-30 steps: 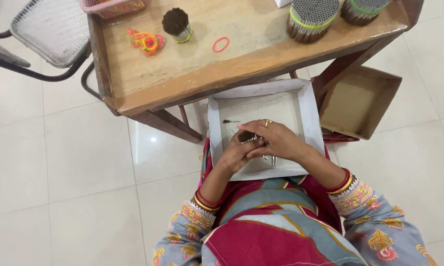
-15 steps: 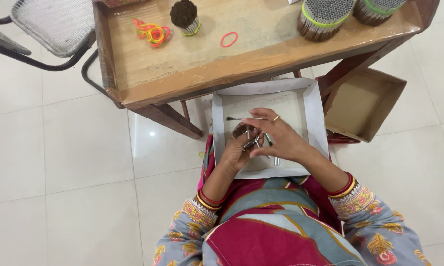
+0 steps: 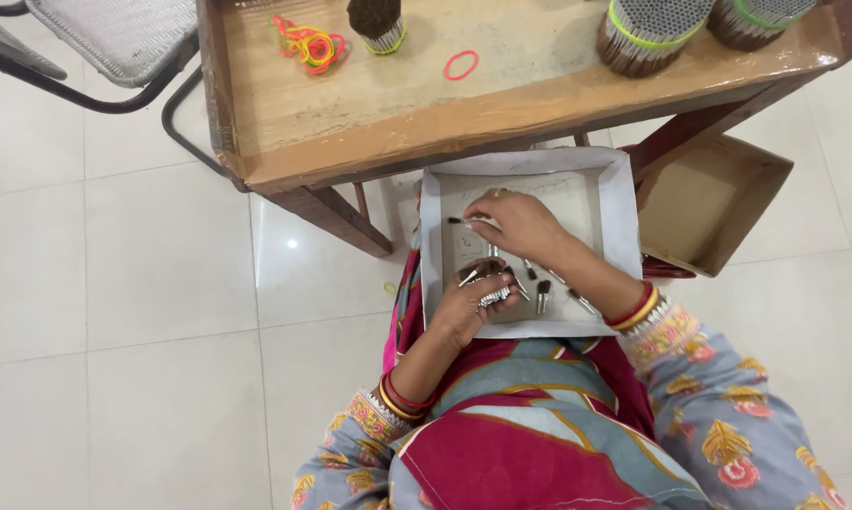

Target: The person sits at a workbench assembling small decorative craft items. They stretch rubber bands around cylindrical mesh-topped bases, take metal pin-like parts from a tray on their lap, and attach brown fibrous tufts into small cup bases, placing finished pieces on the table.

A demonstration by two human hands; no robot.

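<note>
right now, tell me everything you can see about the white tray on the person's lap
The white tray is a shallow rectangular box, apparently cardboard, with low upright walls and a flat pale floor. It rests on the person's lap, just below the wooden table's front edge, beside an open brown box. Several small dark-tipped pieces lie loose inside. The left hand holds a small bunch of them over its near edge; the right hand reaches inside.

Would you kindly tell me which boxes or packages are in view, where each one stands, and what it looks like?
Shallow white cardboard tray: on the person's lap, rectangular, holding loose small brushes; left hand holds a small bundle of them, right hand reaches inside.
Open brown cardboard box: right of the tray under the wooden table, rectangular, nothing visible inside.
No labels, signs or screens are visible.
</note>
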